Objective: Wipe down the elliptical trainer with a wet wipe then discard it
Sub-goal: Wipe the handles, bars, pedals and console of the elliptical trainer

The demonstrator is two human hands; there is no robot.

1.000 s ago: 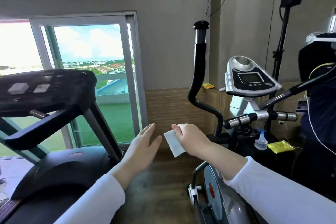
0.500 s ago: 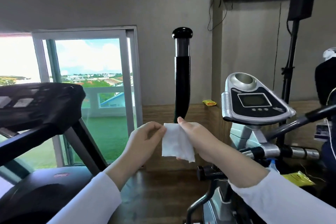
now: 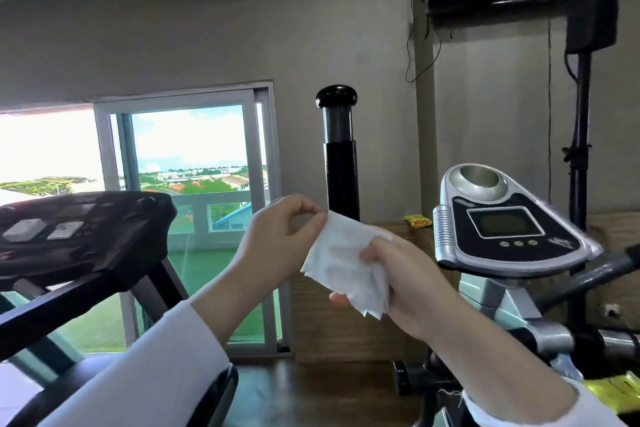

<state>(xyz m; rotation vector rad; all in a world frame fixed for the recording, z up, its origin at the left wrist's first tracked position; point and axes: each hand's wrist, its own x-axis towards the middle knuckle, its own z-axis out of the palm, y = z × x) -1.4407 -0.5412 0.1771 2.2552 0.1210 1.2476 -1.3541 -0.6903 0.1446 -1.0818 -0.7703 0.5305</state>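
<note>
White wet wipe, crumpled and half unfolded, held chest-high between both hands. Left hand pinches its top corner; right hand grips the lower part. Elliptical trainer console just right, handlebar post behind.

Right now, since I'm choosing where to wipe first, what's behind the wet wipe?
The black handlebar post rises behind the wet wipe, before wood panelling. The wipe hides its lower part.
</note>
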